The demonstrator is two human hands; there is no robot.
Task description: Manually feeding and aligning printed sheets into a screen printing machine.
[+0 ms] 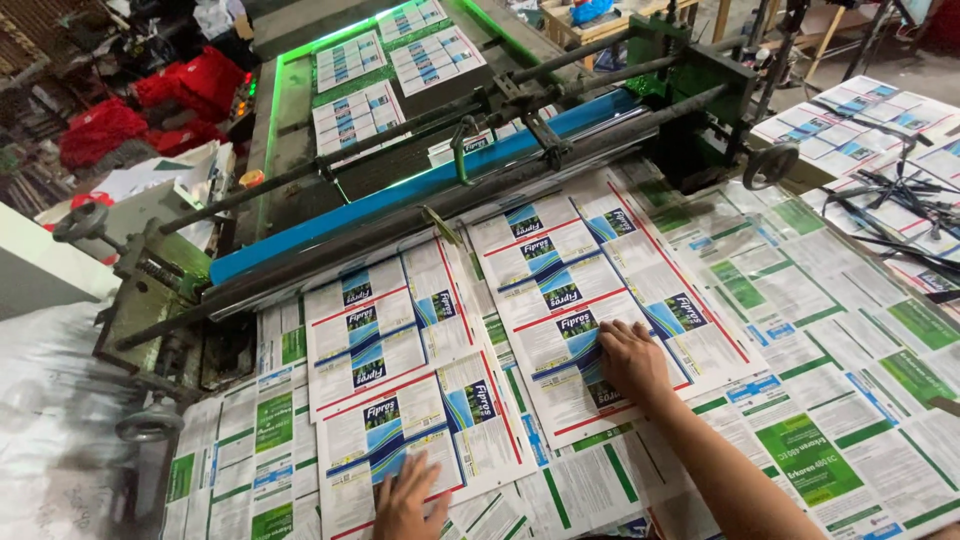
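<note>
My left hand (410,503) lies flat, fingers spread, on the near edge of a printed sheet (400,370) with red, blue and white label panels. My right hand (632,360) presses flat on a second printed sheet (590,270) of the same kind, lying to the right and a little farther away. Both sheets rest on a table covered with green and white printed sheets (820,300). Neither hand grips anything.
A green machine with dark rollers (420,215) and a blue bar (400,195) crosses just beyond the sheets. More printed sheets (400,60) lie on its lit bed behind. A handwheel (770,165) sits at the right, red bags (150,105) at the far left.
</note>
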